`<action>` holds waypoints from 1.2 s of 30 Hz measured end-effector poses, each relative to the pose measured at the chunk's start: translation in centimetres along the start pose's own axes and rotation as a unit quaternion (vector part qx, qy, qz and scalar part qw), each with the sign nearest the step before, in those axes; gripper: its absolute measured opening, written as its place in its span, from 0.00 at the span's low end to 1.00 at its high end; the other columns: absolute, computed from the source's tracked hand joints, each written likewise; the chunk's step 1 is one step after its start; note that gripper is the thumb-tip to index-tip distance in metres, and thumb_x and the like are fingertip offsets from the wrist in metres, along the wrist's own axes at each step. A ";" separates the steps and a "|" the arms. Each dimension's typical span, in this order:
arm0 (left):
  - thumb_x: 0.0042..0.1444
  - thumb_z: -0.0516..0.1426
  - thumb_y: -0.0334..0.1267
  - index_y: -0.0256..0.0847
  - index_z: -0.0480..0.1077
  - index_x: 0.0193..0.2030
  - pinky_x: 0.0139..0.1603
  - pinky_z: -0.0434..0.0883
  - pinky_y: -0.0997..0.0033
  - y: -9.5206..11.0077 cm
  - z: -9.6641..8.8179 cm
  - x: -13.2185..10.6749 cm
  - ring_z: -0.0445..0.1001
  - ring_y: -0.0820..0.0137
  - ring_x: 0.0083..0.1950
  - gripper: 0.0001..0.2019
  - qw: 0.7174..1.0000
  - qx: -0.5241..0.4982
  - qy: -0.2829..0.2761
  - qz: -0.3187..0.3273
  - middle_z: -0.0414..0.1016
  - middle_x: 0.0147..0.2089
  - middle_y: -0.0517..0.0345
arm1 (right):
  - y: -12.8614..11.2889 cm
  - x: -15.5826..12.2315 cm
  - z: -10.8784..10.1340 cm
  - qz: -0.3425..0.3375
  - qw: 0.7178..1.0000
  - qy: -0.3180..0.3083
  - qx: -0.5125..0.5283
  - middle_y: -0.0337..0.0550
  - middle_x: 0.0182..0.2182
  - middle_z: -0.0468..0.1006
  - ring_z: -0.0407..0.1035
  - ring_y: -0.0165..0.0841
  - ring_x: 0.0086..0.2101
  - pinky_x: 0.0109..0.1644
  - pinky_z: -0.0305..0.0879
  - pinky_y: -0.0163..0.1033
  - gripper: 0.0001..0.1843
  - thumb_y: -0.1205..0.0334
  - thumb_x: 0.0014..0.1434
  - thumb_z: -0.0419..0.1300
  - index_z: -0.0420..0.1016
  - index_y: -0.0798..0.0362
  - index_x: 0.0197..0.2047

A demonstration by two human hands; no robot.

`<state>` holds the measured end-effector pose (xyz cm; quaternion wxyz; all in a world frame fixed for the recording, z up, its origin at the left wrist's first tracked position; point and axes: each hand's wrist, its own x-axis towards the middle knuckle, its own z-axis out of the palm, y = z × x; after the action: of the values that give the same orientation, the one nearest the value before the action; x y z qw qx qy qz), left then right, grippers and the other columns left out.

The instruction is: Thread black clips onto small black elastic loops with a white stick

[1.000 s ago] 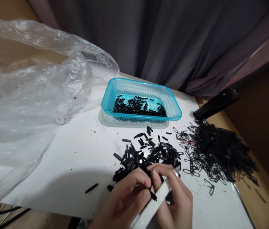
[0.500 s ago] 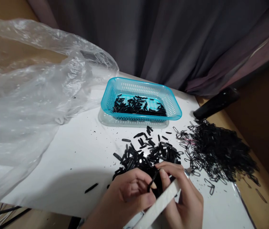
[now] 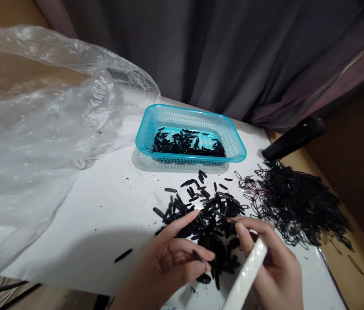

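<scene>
My left hand (image 3: pixel 175 262) is at the lower middle, its index finger stretched out. Its thumb and middle finger pinch a small black oblong piece (image 3: pixel 197 255). To the right, my right hand (image 3: pixel 270 258) holds a thin black strip (image 3: pixel 229 218) between thumb and forefinger; whether it is a closed loop I cannot tell. Across the same palm lies a long, flat, white-handled tool (image 3: pixel 245 275), its working end mostly hidden. Beneath and between both hands spreads a heap of black oblong pieces (image 3: pixel 214 241).
Behind the heap stands a blue perforated basket (image 3: pixel 236 150) with more black pieces inside. A pile of thin black loops (image 3: pixel 301 202) lies right, beside a black cylindrical object (image 3: pixel 293 140). Clear plastic sheeting (image 3: pixel 40 150) covers the left of the white table (image 3: pixel 88 254).
My hands have drawn apart. The right moved right with the thin strip and the white-handled tool; the left keeps the oblong piece and has straightened its index finger.
</scene>
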<state>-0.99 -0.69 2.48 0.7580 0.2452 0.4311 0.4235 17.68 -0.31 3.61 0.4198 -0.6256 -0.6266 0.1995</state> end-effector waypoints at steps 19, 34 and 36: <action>0.58 0.61 0.34 0.54 0.71 0.56 0.59 0.72 0.74 0.3 -4.1 -0.1 0.79 0.67 0.55 0.19 0.750 0.525 0.085 0.393 0.80 0.54 0.62 | 2.0 0.4 -4.6 0.077 0.996 -0.028 0.016 0.39 0.25 0.77 0.69 0.31 0.22 0.21 0.65 0.31 0.09 0.52 0.56 0.66 0.81 0.47 0.35; 0.57 0.60 0.33 0.43 0.70 0.27 0.31 0.71 0.78 -0.8 -0.4 0.3 0.76 0.73 0.27 0.08 0.845 0.446 0.032 0.292 0.77 0.25 0.63 | -2.0 -1.5 2.6 0.126 0.954 -0.077 0.260 0.36 0.25 0.68 0.64 0.28 0.23 0.25 0.63 0.30 0.12 0.56 0.60 0.64 0.72 0.51 0.27; 0.57 0.60 0.34 0.43 0.70 0.25 0.32 0.71 0.77 -0.8 -0.3 0.2 0.77 0.72 0.28 0.09 0.865 0.437 0.033 0.244 0.78 0.26 0.63 | -1.9 -1.6 2.8 0.171 0.931 -0.107 0.303 0.35 0.24 0.66 0.61 0.27 0.22 0.23 0.61 0.29 0.14 0.54 0.61 0.62 0.70 0.51 0.28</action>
<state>-0.88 -0.93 1.68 0.4310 0.6348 0.5229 0.3711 14.08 -1.34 3.05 0.4798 -0.5413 -0.4607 0.5143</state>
